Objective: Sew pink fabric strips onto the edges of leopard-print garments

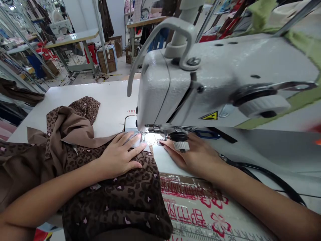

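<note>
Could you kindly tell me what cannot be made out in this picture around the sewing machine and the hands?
Head view:
- Needle: its tip is hidden by the presser foot and lamp glare.
- Leopard-print cloth: the part under the left hand is covered by that hand.
- Red characters on the printed board: cut off by the bottom edge.
- Red object: at the right edge, too blurred to name.

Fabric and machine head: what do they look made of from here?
The fabric looks like a soft knit, perhaps synthetic, though the fibre can't be told: it falls in loose folds and has a matte printed leopard surface. The machine head looks like painted cast metal, with a pale, lightly pebbled coat and a dull sheen.
</note>
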`<move>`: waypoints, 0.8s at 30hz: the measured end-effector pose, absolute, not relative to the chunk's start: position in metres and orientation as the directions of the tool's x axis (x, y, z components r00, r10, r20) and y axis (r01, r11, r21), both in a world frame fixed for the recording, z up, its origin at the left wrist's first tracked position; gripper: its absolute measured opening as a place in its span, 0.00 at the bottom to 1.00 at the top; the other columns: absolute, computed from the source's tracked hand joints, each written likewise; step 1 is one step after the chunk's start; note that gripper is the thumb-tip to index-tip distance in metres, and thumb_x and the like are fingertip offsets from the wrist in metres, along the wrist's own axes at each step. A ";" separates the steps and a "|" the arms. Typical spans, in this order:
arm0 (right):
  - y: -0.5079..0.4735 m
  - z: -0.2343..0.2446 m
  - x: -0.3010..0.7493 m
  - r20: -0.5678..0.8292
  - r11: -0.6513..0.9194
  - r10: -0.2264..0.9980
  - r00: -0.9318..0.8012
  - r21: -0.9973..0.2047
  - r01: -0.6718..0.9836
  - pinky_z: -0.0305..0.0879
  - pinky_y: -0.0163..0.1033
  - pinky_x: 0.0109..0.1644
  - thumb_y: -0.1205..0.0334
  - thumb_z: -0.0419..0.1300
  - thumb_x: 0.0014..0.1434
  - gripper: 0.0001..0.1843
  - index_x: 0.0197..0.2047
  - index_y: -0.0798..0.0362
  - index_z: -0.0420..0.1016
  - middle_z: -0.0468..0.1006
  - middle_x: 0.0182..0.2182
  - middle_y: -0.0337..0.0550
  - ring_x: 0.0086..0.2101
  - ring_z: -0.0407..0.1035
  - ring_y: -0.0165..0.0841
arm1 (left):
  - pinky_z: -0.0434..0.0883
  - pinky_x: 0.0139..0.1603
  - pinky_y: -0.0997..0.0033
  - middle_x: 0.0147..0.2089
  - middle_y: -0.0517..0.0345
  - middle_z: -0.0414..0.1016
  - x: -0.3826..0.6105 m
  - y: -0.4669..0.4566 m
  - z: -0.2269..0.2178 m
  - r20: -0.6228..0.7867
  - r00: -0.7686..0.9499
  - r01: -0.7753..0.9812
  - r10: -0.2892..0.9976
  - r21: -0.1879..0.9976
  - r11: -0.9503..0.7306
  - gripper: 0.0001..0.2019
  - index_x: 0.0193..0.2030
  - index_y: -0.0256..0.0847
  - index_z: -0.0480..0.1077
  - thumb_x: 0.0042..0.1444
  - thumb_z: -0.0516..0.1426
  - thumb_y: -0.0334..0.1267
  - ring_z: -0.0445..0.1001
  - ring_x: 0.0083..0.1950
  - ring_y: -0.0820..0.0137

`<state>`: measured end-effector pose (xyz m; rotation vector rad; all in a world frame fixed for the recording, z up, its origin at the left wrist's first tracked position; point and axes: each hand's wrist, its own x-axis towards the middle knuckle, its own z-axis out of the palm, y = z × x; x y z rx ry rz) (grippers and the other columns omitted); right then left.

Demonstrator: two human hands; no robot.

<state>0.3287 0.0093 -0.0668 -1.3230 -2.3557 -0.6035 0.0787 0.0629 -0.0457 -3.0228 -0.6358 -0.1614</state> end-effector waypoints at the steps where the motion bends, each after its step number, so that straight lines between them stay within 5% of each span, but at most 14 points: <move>1: 0.009 -0.068 0.329 0.514 0.463 0.707 -0.485 0.182 0.868 0.61 0.42 0.39 0.65 0.48 0.60 0.13 0.31 0.54 0.73 0.71 0.27 0.45 0.33 0.64 0.36 | 0.51 0.64 0.54 0.65 0.49 0.52 0.079 0.063 -0.045 0.114 0.911 0.402 0.397 -0.028 -0.915 0.28 0.62 0.42 0.55 0.59 0.44 0.55 0.48 0.65 0.56; 12: 0.006 -0.075 0.332 0.544 0.476 0.701 -0.461 0.125 0.870 0.62 0.44 0.40 0.65 0.50 0.59 0.12 0.26 0.52 0.69 0.71 0.28 0.45 0.36 0.65 0.38 | 0.53 0.63 0.54 0.63 0.48 0.55 0.081 0.063 -0.043 0.142 0.911 0.395 0.388 -0.029 -0.918 0.28 0.60 0.43 0.58 0.58 0.46 0.56 0.52 0.63 0.56; 20: -0.004 -0.040 0.323 0.530 0.520 0.643 -0.553 0.228 0.823 0.64 0.41 0.41 0.63 0.46 0.64 0.17 0.39 0.57 0.75 0.75 0.32 0.50 0.37 0.68 0.35 | 0.52 0.64 0.55 0.63 0.47 0.54 0.083 0.072 -0.044 0.107 0.921 0.378 0.375 -0.014 -0.926 0.27 0.60 0.42 0.58 0.59 0.44 0.55 0.50 0.64 0.57; 22: -0.036 -0.021 0.317 0.550 0.496 0.698 -0.459 0.090 0.863 0.65 0.40 0.41 0.61 0.48 0.63 0.14 0.43 0.57 0.74 0.76 0.38 0.52 0.41 0.69 0.36 | 0.50 0.64 0.54 0.64 0.46 0.53 0.082 0.072 -0.039 0.080 0.926 0.370 0.368 -0.008 -0.929 0.27 0.60 0.39 0.58 0.60 0.44 0.53 0.49 0.65 0.56; 24: -0.079 -0.008 0.304 0.498 0.449 0.821 -0.280 -0.259 0.855 0.66 0.34 0.34 0.60 0.52 0.62 0.10 0.40 0.51 0.73 0.77 0.33 0.45 0.34 0.71 0.31 | 0.48 0.65 0.52 0.64 0.44 0.52 0.079 0.066 -0.031 0.061 0.925 0.377 0.376 -0.004 -0.926 0.28 0.61 0.36 0.56 0.60 0.45 0.53 0.45 0.67 0.54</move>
